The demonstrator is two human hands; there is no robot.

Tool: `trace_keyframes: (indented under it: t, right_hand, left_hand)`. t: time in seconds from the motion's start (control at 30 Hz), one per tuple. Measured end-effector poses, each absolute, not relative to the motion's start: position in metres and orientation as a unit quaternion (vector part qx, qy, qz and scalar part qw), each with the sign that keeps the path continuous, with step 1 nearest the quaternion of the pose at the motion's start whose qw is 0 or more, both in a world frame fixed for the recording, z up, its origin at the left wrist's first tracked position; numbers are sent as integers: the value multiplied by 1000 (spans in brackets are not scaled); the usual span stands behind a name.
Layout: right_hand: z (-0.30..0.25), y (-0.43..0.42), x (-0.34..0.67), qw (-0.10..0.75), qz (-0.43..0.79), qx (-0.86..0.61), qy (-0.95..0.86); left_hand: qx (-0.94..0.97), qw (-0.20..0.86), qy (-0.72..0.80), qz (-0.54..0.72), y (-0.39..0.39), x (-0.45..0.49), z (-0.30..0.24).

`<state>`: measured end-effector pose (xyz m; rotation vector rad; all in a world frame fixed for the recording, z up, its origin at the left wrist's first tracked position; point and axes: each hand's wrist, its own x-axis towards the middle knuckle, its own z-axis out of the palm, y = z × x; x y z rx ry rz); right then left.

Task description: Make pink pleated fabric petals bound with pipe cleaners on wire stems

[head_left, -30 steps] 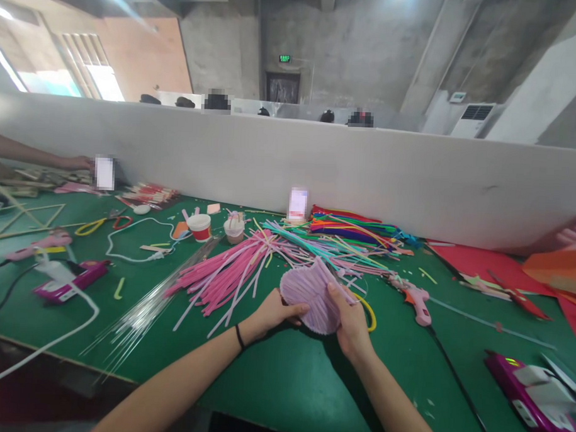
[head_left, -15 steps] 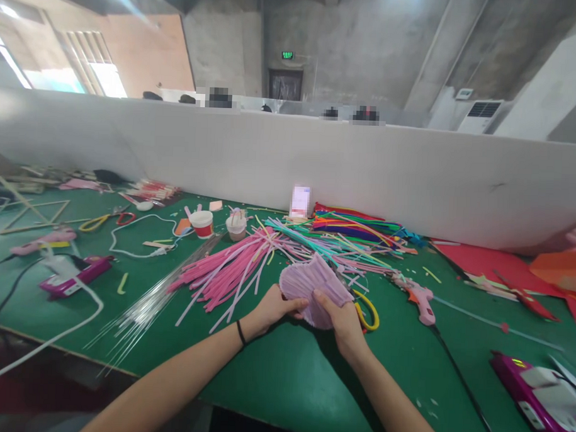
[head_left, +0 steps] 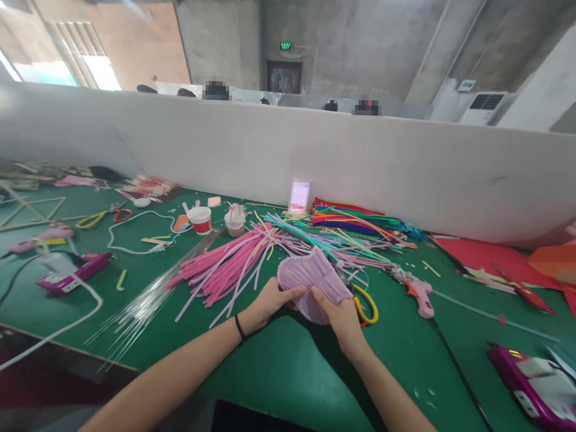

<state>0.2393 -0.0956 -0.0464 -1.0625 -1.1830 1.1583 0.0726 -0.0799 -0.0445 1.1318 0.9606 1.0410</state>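
Between my two hands is a light-purple ribbed piece [head_left: 314,273], seemingly made of pipe cleaners laid side by side, held above the green table. My left hand [head_left: 276,299] pinches its lower left edge, thumb on top. My right hand [head_left: 341,319] grips the lower right part, its thumb also on the near face. The fingers behind the piece are hidden. Just right of it lie scissors with yellow handles [head_left: 367,305], partly covered. A bundle of pink pipe cleaners [head_left: 229,264] lies to the left, with a few pale purple ones across it.
Multicoloured pipe cleaners [head_left: 358,221] lie at the back by a propped phone [head_left: 299,196]. A pink glue gun [head_left: 423,297] and a purple power strip [head_left: 527,388] are on the right. Clear thin rods [head_left: 147,305], a paper cup [head_left: 201,220] and another power strip [head_left: 73,273] are leftward.
Both hands keep hold of the purple piece, which looks almost the same, with only a slight shift of the thumbs. The whole view has moved slightly.
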Motion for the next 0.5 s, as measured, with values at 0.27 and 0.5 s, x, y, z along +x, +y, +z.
trace_keyframes:
  t: [0.27, 0.5]
  right_hand:
    - [-50, -97, 236, 493, 467, -450, -581]
    - [-52, -98, 232, 438, 383, -507, -636]
  left_hand:
    - [418, 621, 392, 536, -74, 65, -46]
    - [348, 694, 331, 536, -75, 67, -44]
